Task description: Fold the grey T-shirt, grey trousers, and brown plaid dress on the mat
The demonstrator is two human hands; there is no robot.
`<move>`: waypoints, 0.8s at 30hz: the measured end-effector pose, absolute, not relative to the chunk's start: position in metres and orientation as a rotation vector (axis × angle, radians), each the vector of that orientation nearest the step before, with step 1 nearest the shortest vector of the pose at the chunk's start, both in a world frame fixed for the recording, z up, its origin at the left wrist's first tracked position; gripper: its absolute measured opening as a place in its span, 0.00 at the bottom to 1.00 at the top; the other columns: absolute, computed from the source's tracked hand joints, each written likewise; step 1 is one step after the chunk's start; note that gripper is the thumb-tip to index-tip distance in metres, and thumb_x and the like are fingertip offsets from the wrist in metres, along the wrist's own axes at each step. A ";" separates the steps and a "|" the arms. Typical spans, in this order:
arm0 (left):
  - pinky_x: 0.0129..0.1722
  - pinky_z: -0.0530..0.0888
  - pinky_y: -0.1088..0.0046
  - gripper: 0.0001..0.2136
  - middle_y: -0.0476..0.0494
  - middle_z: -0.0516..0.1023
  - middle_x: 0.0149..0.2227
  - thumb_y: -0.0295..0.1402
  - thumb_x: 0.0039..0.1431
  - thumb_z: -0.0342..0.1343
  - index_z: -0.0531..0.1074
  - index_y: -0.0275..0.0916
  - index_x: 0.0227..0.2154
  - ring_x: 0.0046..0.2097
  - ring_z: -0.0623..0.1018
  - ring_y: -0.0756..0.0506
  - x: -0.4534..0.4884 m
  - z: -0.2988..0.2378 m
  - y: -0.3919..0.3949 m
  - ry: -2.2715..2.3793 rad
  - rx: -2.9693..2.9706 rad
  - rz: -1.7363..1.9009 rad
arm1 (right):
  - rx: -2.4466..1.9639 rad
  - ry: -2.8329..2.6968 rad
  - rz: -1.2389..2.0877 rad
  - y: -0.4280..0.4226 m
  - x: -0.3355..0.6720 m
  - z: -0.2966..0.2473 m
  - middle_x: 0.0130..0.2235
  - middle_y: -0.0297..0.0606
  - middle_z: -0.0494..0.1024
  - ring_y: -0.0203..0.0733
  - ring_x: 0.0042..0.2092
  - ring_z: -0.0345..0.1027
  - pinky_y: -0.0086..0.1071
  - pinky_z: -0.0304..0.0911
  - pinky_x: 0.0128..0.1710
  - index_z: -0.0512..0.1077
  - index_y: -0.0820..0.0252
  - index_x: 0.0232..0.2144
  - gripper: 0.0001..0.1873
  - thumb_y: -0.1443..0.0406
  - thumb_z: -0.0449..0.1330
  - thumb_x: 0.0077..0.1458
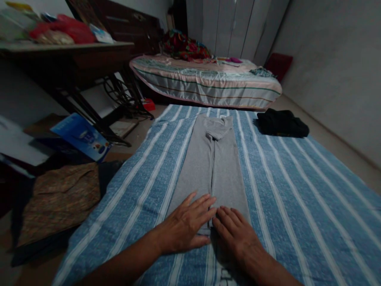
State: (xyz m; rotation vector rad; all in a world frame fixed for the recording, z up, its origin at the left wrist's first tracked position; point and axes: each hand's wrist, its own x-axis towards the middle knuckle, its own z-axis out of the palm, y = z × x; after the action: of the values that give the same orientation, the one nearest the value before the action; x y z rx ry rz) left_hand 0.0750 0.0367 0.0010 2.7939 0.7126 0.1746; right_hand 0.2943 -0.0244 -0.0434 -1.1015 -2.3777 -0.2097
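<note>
A grey garment (228,171) lies flat on a blue-and-white striped cloth, its two long sides folded in so they meet along a middle seam. A small flap of it is turned over near the far end. Spread over the near end of the left half, my left hand (187,224) is open with its fingers pointing right. My right hand (238,234) rests palm down on the near end of the right half, fingers stretched out. Both hands lie flat on the fabric, close to each other at the middle seam, and cover part of the near edge.
A folded black garment (282,123) sits at the far right of the striped cloth (137,171). Beyond stands a bed (205,85) with bedding. At left are a treadle table (77,49) holding bags, a blue box (83,137), and a brown patterned cloth (62,198).
</note>
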 end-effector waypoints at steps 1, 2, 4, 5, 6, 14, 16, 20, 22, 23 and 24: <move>0.62 0.58 0.47 0.33 0.32 0.60 0.65 0.38 0.55 0.60 0.57 0.36 0.62 0.65 0.60 0.35 0.074 0.003 0.034 0.727 2.803 0.175 | -1.089 -2.383 -0.231 -0.025 0.294 -0.042 0.50 0.49 0.75 0.51 0.55 0.65 0.46 0.62 0.52 0.68 0.64 0.51 0.17 0.69 0.50 0.60; 0.61 0.59 0.48 0.31 0.32 0.60 0.64 0.35 0.56 0.59 0.58 0.36 0.62 0.65 0.60 0.36 0.073 0.005 0.031 0.739 2.814 0.177 | -1.074 -2.394 -0.252 -0.025 0.293 -0.041 0.50 0.49 0.75 0.51 0.54 0.65 0.45 0.62 0.52 0.68 0.65 0.51 0.17 0.69 0.50 0.60; 0.61 0.62 0.50 0.27 0.34 0.63 0.63 0.30 0.57 0.56 0.60 0.36 0.60 0.64 0.63 0.37 0.071 0.009 0.025 0.760 2.839 0.186 | -1.051 -2.424 -0.301 -0.025 0.291 -0.038 0.49 0.47 0.76 0.51 0.53 0.66 0.43 0.61 0.50 0.67 0.65 0.52 0.18 0.67 0.50 0.61; 0.61 0.63 0.51 0.25 0.34 0.64 0.63 0.27 0.57 0.54 0.61 0.36 0.59 0.63 0.64 0.38 0.071 0.010 0.022 0.774 2.851 0.189 | -1.046 -2.430 -0.335 -0.026 0.289 -0.037 0.48 0.47 0.77 0.51 0.52 0.66 0.43 0.61 0.49 0.67 0.64 0.51 0.17 0.67 0.50 0.61; 0.60 0.64 0.53 0.24 0.35 0.65 0.62 0.25 0.57 0.52 0.62 0.35 0.58 0.63 0.65 0.38 0.070 0.011 0.018 0.787 2.864 0.188 | -1.046 -2.433 -0.373 -0.026 0.287 -0.038 0.47 0.47 0.77 0.51 0.51 0.67 0.42 0.61 0.48 0.67 0.64 0.51 0.17 0.66 0.50 0.61; 0.61 0.64 0.55 0.34 0.36 0.62 0.64 0.18 0.46 0.47 0.57 0.33 0.60 0.64 0.63 0.39 0.071 -0.011 0.002 0.906 2.920 0.177 | -1.065 -2.313 -0.467 -0.012 0.278 -0.054 0.42 0.44 0.78 0.49 0.43 0.69 0.39 0.61 0.40 0.70 0.61 0.42 0.12 0.68 0.49 0.59; 0.62 0.63 0.56 0.33 0.37 0.62 0.64 0.18 0.47 0.49 0.58 0.35 0.60 0.64 0.63 0.40 0.070 -0.012 0.001 0.936 2.896 0.186 | -1.037 -2.304 -0.430 -0.008 0.280 -0.056 0.41 0.43 0.78 0.48 0.43 0.69 0.37 0.61 0.40 0.69 0.60 0.42 0.11 0.68 0.51 0.59; 0.61 0.64 0.56 0.28 0.36 0.65 0.62 0.23 0.52 0.51 0.59 0.36 0.58 0.62 0.65 0.40 0.071 -0.007 0.002 0.918 2.838 0.242 | -1.070 -2.322 -0.207 -0.004 0.283 -0.051 0.40 0.40 0.77 0.44 0.40 0.69 0.34 0.62 0.38 0.68 0.57 0.40 0.10 0.69 0.57 0.53; 0.60 0.65 0.55 0.26 0.35 0.66 0.61 0.26 0.54 0.52 0.60 0.35 0.58 0.61 0.67 0.39 0.072 -0.007 0.004 0.926 2.820 0.269 | -1.117 -2.335 -0.056 -0.002 0.284 -0.045 0.39 0.38 0.77 0.41 0.38 0.69 0.32 0.63 0.38 0.68 0.57 0.38 0.11 0.70 0.59 0.50; 0.60 0.65 0.55 0.25 0.35 0.66 0.61 0.26 0.55 0.51 0.60 0.35 0.57 0.61 0.67 0.39 0.073 -0.009 0.004 0.940 2.817 0.280 | -1.123 -2.354 0.002 -0.001 0.285 -0.043 0.38 0.37 0.76 0.41 0.37 0.69 0.32 0.63 0.37 0.67 0.56 0.38 0.12 0.71 0.60 0.49; 0.59 0.66 0.55 0.24 0.35 0.67 0.60 0.27 0.57 0.50 0.61 0.35 0.57 0.60 0.68 0.39 0.074 -0.011 0.004 0.957 2.821 0.302 | -1.114 -2.383 0.043 0.001 0.286 -0.040 0.37 0.36 0.76 0.40 0.36 0.69 0.31 0.63 0.37 0.67 0.56 0.38 0.13 0.72 0.60 0.48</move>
State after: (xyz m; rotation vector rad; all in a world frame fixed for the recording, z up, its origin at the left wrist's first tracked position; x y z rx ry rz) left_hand 0.0740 0.0045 -0.0114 2.8214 0.9567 0.3017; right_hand 0.2859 0.0008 -0.0401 -1.1136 -2.3830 0.0426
